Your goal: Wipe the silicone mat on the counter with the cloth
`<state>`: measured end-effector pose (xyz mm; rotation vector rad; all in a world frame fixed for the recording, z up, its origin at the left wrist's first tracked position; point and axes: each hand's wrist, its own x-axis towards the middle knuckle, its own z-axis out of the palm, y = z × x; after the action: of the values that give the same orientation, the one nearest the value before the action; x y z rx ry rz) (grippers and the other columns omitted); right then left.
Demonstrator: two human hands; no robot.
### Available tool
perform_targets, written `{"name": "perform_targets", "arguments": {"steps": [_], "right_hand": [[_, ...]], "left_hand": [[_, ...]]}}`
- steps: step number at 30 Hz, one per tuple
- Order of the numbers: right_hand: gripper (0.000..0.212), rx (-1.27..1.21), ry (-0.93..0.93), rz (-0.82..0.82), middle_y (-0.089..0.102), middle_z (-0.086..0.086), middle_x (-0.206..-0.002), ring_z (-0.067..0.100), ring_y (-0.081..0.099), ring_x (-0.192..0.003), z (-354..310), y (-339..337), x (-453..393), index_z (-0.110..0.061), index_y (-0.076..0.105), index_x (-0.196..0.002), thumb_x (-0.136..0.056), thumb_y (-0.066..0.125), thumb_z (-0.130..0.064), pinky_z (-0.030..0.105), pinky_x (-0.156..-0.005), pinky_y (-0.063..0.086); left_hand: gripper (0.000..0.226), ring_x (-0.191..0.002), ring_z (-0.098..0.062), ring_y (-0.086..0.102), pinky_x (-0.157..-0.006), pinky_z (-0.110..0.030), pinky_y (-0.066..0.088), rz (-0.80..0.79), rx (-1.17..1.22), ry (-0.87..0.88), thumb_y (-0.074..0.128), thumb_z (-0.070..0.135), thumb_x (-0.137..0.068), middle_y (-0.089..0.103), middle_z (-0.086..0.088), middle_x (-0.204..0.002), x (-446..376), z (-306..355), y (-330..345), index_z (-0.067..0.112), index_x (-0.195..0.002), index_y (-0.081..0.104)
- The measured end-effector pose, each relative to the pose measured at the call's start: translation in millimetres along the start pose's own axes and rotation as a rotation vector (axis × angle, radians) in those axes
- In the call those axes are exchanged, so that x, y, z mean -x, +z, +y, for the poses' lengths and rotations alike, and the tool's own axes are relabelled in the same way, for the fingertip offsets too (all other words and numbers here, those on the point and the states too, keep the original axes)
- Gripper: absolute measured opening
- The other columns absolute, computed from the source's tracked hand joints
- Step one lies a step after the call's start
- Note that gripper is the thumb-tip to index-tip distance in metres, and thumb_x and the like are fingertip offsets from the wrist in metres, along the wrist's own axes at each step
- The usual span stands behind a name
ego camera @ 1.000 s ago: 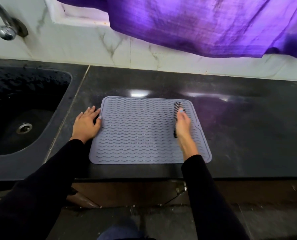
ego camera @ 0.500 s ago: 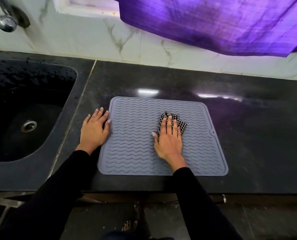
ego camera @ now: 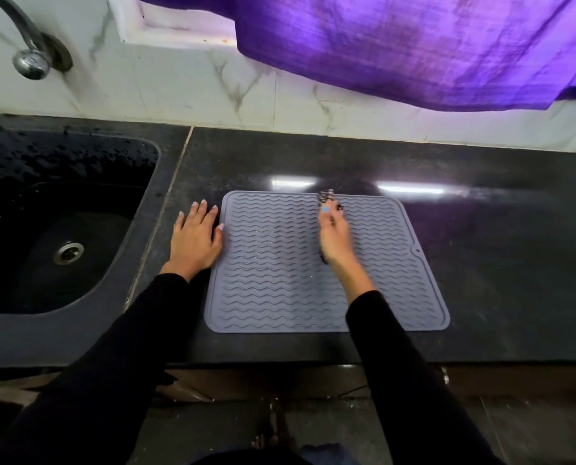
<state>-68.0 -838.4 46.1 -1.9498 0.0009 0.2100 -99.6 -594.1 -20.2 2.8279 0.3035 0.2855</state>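
At nine o'clock from the mat lies the dark sink [ego camera: 28, 333], its drain low in the basin, with the tap [ego camera: 31, 62] at about eleven o'clock against the marble wall. Next comes the left hand [ego camera: 196, 243], spread flat and open on the black counter [ego camera: 501, 263], holding nothing, its thumb side touching the left edge of the silicone mat [ego camera: 273, 273], apparently to keep it from sliding. The grey, wave-ribbed mat lies square on the counter near the front edge, a faint wet sheen across its middle ribs. At about twelve o'clock on the mat, the right hand [ego camera: 333, 239] stands on edge, fingers closed around the checked cloth [ego camera: 326, 196], whose tip pokes out at the far rim; the hand is blurred, so exactly how the fingers pinch it cannot be told. The step in hand looks like the wiping stroke itself, at its far reach. The next move probably calls for drawing the cloth toward six o'clock with steady pressure, then covering the right part toward three o'clock, while the left hand braces. A purple curtain [ego camera: 414, 48] hangs at one o'clock.
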Motion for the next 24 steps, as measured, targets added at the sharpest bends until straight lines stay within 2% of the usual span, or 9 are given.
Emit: {"name": "perform_targets", "arguments": {"steps": [2,5,11,14,17,19,21,23,24], "right_hand": [[0.060,0.381,-0.128,-0.103,-0.003,-0.002,-0.157,0.020,-0.006,-0.145,8.6,28.0,8.9,-0.015,0.007,-0.149,-0.098,0.021,-0.046,0.041,-0.119,0.001],[0.066,0.855,-0.286,-0.068,-0.006,0.006,-0.158,0.026,-0.010,-0.145,32.6,55.2,13.1,-0.010,0.001,-0.149,-0.098,0.024,-0.045,0.040,-0.117,-0.004],[0.066,0.900,-0.269,-0.172,-0.009,0.004,-0.158,0.024,-0.011,-0.145,34.0,52.3,-1.9,-0.014,-0.001,-0.149,-0.098,0.026,-0.045,0.039,-0.115,-0.006],[0.058,0.774,-0.249,-0.212,-0.006,-0.005,-0.158,0.017,-0.011,-0.144,32.2,44.7,-4.8,-0.022,0.006,-0.150,-0.099,0.024,-0.045,0.037,-0.114,-0.007],[0.050,0.433,-0.123,-0.294,0.000,-0.014,-0.156,0.011,-0.008,-0.144,22.7,33.0,-8.6,-0.029,0.017,-0.147,-0.100,0.023,-0.041,0.043,-0.114,-0.003],[0.045,0.035,0.016,-0.305,0.020,-0.005,-0.154,0.015,0.016,-0.142,15.0,24.8,-16.7,-0.024,0.031,-0.144,-0.101,0.025,-0.036,0.042,-0.114,0.017],[0.042,-0.413,0.160,-0.249,0.052,0.010,-0.133,0.021,0.052,-0.110,5.1,13.4,-23.7,-0.014,0.048,-0.132,-0.101,0.027,-0.032,0.032,-0.088,0.044],[0.043,-0.594,0.195,-0.139,0.061,0.009,-0.105,0.015,0.055,-0.083,-6.0,6.2,-29.8,-0.008,0.052,-0.126,-0.101,0.028,-0.033,0.023,-0.067,0.045],[0.045,-0.521,0.165,-0.111,0.060,0.009,-0.106,0.013,0.054,-0.083,-12.0,6.6,-31.4,-0.007,0.049,-0.130,-0.101,0.028,-0.035,0.023,-0.069,0.044]], "left_hand": [[0.069,-0.144,-0.027,0.012,-0.115,-0.045,0.005,-0.055,-0.001,-0.003,0.019,0.045,-0.086,0.020,-0.015,-0.154,-10.5,-1.8,2.5,0.009,-0.144,0.029],[0.070,-0.144,-0.025,0.012,-0.116,-0.045,0.006,-0.076,-0.029,-0.013,0.016,0.046,-0.086,0.017,-0.013,-0.155,-16.3,-3.7,10.2,0.010,-0.145,0.027],[0.067,-0.143,-0.023,0.017,-0.114,-0.043,0.011,-0.011,-0.059,0.004,0.017,0.047,-0.087,0.023,-0.011,-0.154,-17.3,-6.0,15.5,0.013,-0.144,0.032],[0.068,-0.143,-0.022,0.017,-0.115,-0.042,0.010,-0.012,-0.054,0.002,0.017,0.047,-0.087,0.023,-0.011,-0.154,-17.1,-4.4,14.8,0.013,-0.144,0.032],[0.067,-0.144,-0.023,0.016,-0.115,-0.042,0.009,-0.023,-0.031,-0.010,0.018,0.046,-0.087,0.023,-0.011,-0.154,-15.9,-2.7,12.2,0.013,-0.144,0.032],[0.068,-0.143,-0.023,0.016,-0.116,-0.043,0.009,-0.031,-0.019,-0.020,0.018,0.046,-0.087,0.023,-0.012,-0.154,-15.5,-1.1,10.2,0.012,-0.144,0.032],[0.069,-0.144,-0.024,0.016,-0.116,-0.044,0.008,-0.045,-0.011,-0.033,0.016,0.046,-0.086,0.023,-0.013,-0.154,-13.4,1.4,8.2,0.012,-0.144,0.031],[0.070,-0.144,-0.025,0.015,-0.116,-0.044,0.008,-0.055,-0.010,-0.039,0.015,0.045,-0.085,0.021,-0.014,-0.154,-11.7,3.3,7.2,0.011,-0.144,0.030],[0.070,-0.144,-0.025,0.015,-0.116,-0.044,0.008,-0.062,-0.010,-0.041,0.014,0.044,-0.085,0.021,-0.014,-0.154,-11.1,3.7,7.5,0.010,-0.144,0.030]]}}
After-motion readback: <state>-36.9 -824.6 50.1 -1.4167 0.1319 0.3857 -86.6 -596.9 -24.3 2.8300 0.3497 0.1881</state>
